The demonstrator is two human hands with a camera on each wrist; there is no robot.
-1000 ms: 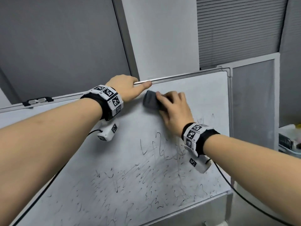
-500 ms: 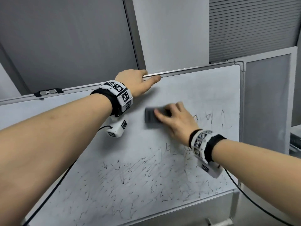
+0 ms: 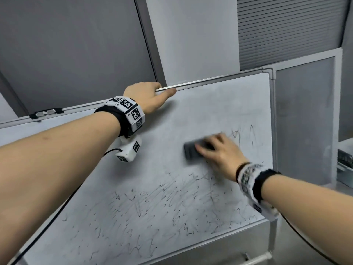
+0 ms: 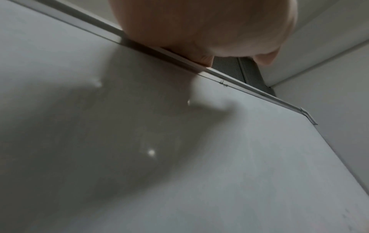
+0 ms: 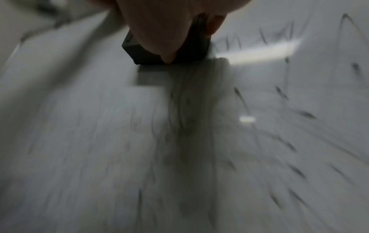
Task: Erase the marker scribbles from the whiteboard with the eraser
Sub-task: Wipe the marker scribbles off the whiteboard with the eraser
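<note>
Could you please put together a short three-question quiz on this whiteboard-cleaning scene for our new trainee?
1. True or false: the right hand presses the eraser against the whiteboard.
2. What does the left hand hold?
A. a marker
B. the board's top frame edge
C. a cloth
3. Fill in: most remaining scribbles lie on the ___ part of the board.

Key:
1. True; its grip is on the dark eraser, flat on the surface.
2. B; fingers over the top, thumb along the front.
3. Lower; a few marks remain at the right, beside the eraser.
</note>
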